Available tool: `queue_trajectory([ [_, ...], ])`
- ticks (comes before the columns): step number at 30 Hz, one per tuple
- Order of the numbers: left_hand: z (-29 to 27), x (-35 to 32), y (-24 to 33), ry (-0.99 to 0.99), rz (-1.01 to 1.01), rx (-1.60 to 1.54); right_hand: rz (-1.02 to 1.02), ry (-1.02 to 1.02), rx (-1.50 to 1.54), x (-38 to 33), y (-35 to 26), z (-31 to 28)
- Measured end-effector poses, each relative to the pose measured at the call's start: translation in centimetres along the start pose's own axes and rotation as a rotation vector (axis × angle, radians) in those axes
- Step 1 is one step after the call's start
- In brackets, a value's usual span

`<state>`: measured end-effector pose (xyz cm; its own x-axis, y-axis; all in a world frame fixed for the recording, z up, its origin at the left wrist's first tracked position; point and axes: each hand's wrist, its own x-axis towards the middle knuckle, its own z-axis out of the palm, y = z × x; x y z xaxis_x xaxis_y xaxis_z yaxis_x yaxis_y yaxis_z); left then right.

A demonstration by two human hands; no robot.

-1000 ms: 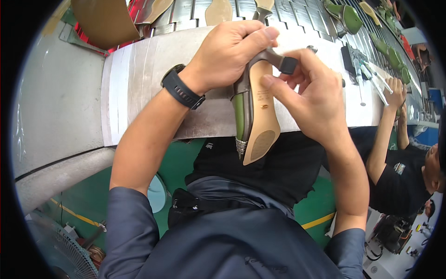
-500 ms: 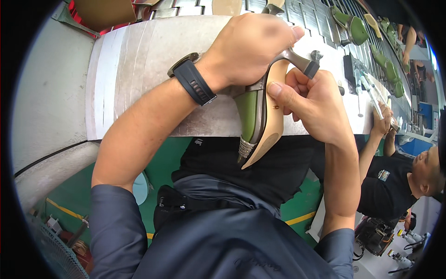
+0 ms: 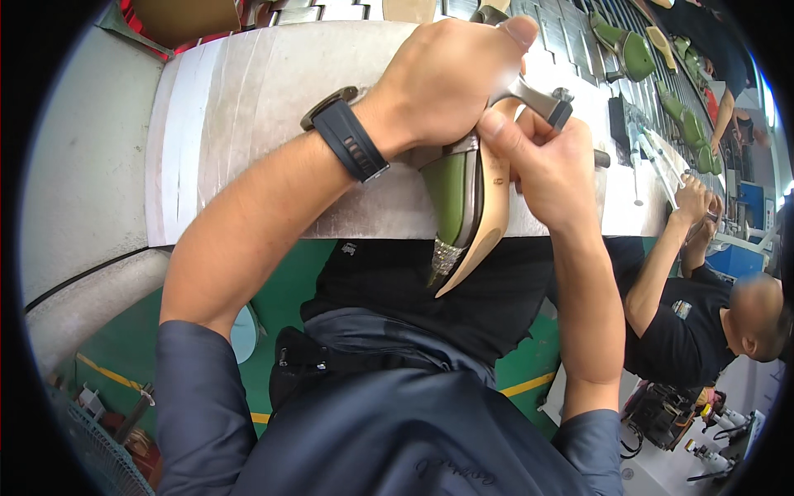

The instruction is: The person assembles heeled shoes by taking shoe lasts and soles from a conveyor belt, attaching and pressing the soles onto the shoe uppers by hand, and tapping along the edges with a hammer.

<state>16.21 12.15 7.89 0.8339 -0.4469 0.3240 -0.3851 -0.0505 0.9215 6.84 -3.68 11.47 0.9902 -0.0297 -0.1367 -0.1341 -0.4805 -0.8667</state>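
A green high-heeled shoe (image 3: 449, 194) with a glittering band near its pointed toe hangs toe down over the table's near edge. Its tan sole (image 3: 494, 219) faces right, and a gap shows between sole and upper at the toe. My left hand (image 3: 455, 78) is closed round the heel end of the shoe and hides most of it. From under it the dark heel (image 3: 542, 102) sticks out to the right. My right hand (image 3: 558, 169) is closed on the sole's heel end, thumb pressed on it and fingers curled behind.
Beneath my hands is a pale worktable (image 3: 273, 107). Slim white tools (image 3: 653, 157) and a dark block (image 3: 620, 120) lie to the right. Beyond runs a slatted conveyor (image 3: 571, 50) bearing green shoes (image 3: 633, 54). A co-worker (image 3: 686, 322) works at the right.
My right thumb has slid up the sole toward the heel, and the right hand has shifted with it. The shoe has turned slightly. My left hand keeps its hold.
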Motion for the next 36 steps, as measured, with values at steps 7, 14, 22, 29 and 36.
queue_trajectory([
  [7,0.6,-0.4,0.2,-0.027,-0.045,-0.296,0.035,0.035,0.22,-0.3,1.6,0.2],
  [14,0.6,-0.3,0.0,-0.013,0.09,-0.207,0.054,-0.191,0.294,-2.1,-0.1,0.4],
  [22,-3.8,-2.3,-1.8,-0.029,0.118,-0.095,-0.13,-0.128,0.169,0.0,0.1,0.4],
  [29,-4.1,-7.1,0.2,0.206,0.226,-0.008,-0.145,-0.296,-0.161,-1.0,-0.1,-3.2],
  [36,-6.1,-8.6,0.0,0.041,0.179,-0.002,-0.221,-0.307,-0.212,-1.4,0.2,-3.1],
])
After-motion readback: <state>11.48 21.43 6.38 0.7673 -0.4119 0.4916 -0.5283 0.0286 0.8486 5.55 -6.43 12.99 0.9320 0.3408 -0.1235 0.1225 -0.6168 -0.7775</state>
